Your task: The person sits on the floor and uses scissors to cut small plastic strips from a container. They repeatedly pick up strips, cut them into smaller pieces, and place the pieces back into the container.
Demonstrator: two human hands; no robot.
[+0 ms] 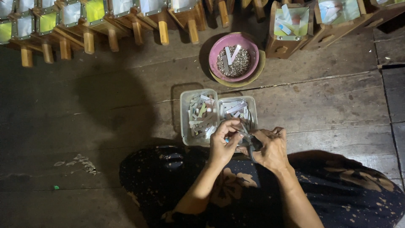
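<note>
Down at the lower middle of the view, both hands meet just above the person's lap, forearms angling in from below. The left hand (222, 143) is curled, its fingers (230, 125) bent down and pinched around a small thin strip (237, 131) with a bit of blue showing at the thumb. The right hand (272, 147) is closed around the dark handles of a small plier-like tool (252, 147), whose tip points towards the strip; whether it touches the strip cannot be told. Both hands hover at the near edge of a clear plastic tray (184, 122) with two compartments, which sits on the wooden plank floor (329, 101) touching the person's dark patterned clothing (337, 185). The left compartment holds a loose heap of pale strips (200, 116) in grey, white and greenish tones; the right compartment holds more of the same, partly hidden by the hands. Beyond the tray, well apart from it, stands a pink bowl (219, 48) nested in a yellowish one, holding a bed of tiny metal bits (234, 65) and two pale strips laid across them. Along the far edge runs a row of wooden frames (88, 25) with shiny panels; an open wooden box (291, 25) near the bowl holds strips too.
</note>
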